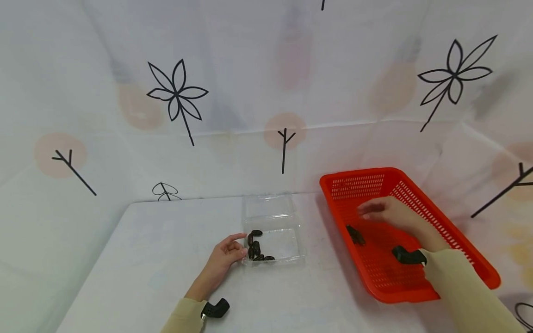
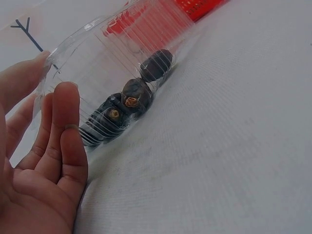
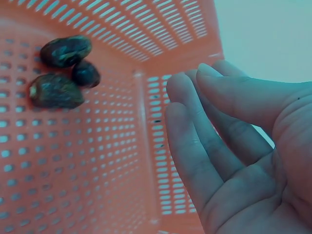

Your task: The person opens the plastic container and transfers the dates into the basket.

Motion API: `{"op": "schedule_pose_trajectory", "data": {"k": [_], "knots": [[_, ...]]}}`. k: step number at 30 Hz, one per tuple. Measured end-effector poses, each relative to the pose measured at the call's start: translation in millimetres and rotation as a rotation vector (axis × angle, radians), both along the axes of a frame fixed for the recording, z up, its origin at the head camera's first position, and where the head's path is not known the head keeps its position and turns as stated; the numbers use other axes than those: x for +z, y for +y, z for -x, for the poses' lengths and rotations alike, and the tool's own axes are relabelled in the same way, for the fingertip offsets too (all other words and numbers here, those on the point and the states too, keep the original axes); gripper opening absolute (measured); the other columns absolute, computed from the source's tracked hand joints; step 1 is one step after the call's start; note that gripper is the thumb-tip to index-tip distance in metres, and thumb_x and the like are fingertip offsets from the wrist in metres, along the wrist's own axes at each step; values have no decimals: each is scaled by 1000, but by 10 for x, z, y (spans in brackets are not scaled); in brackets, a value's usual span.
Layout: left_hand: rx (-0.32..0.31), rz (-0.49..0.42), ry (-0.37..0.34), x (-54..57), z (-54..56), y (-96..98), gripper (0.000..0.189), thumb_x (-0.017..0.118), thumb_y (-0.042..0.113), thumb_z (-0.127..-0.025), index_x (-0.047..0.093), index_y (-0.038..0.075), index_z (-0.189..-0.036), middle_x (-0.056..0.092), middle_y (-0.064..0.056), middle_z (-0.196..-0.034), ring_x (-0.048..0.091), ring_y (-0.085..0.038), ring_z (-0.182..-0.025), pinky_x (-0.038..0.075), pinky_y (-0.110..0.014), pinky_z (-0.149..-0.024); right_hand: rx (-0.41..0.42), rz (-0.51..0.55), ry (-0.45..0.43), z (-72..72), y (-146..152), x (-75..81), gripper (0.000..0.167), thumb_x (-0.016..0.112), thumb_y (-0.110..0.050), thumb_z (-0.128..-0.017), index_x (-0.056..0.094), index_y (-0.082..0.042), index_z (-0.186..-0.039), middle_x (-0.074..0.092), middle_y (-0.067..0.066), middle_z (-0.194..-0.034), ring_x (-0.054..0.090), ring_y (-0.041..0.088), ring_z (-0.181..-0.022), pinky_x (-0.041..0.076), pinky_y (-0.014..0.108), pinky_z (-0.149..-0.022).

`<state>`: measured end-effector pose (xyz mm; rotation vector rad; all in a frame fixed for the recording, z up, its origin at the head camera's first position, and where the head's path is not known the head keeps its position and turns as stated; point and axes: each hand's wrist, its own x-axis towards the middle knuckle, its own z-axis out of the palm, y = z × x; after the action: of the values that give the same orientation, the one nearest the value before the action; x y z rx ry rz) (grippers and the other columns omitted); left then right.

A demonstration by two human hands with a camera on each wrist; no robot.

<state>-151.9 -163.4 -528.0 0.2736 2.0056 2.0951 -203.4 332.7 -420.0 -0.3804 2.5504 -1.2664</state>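
At the left side of a clear plastic box (image 1: 266,223), my left hand (image 1: 225,260) holds its rim with thumb and fingers. Several dark, wrinkled dates (image 1: 256,248) lie along the box's left and front sides; in the left wrist view some dates (image 2: 136,95) show through the ribbed wall. My right hand (image 1: 389,213) hangs over the red basket (image 1: 395,273), fingers loosely bent and apart from the thumb, holding nothing. Dates (image 1: 355,235) lie beside the basket's left wall; in the right wrist view three dates (image 3: 57,91) sit together, apart from the right fingertips (image 3: 179,87).
Behind the box's tray its clear lid (image 1: 268,206) stands open. The slotted basket wall (image 1: 429,208) rises around the right hand. White cloth covers the table (image 1: 166,249), and a printed white curtain (image 1: 233,106) hangs along its back edge.
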Motion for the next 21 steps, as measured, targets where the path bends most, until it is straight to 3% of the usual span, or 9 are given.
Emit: {"op": "schedule_pose_trajectory", "data": {"k": [5,15,21], "knots": [[9,-9,-9,11,3,9,52,71,7,-92,50,-4,-138,60,-1,-88,59,-10,-76,50,-25,-75,16,18,40,-29,-60,101,38,69,-18,-94,65,3,-125,69,16,-116,66,33,-104,52,26,-84],[11,0,-9,-12,-4,9,53,71,7,-92,49,-4,-139,60,-1,-88,59,-10,-76,50,-25,-75,17,-10,105,-75,-311,260,35,71,-22,-94,68,-4,-124,70,10,-114,64,33,-104,53,30,-83],[15,-3,-21,-5,7,1,52,71,8,-92,50,-2,-139,59,-2,-89,59,-11,-76,50,-26,-75,33,-16,174,-85,-504,388,29,73,-19,-92,71,-8,-119,71,7,-112,64,26,-102,54,30,-82]]}}
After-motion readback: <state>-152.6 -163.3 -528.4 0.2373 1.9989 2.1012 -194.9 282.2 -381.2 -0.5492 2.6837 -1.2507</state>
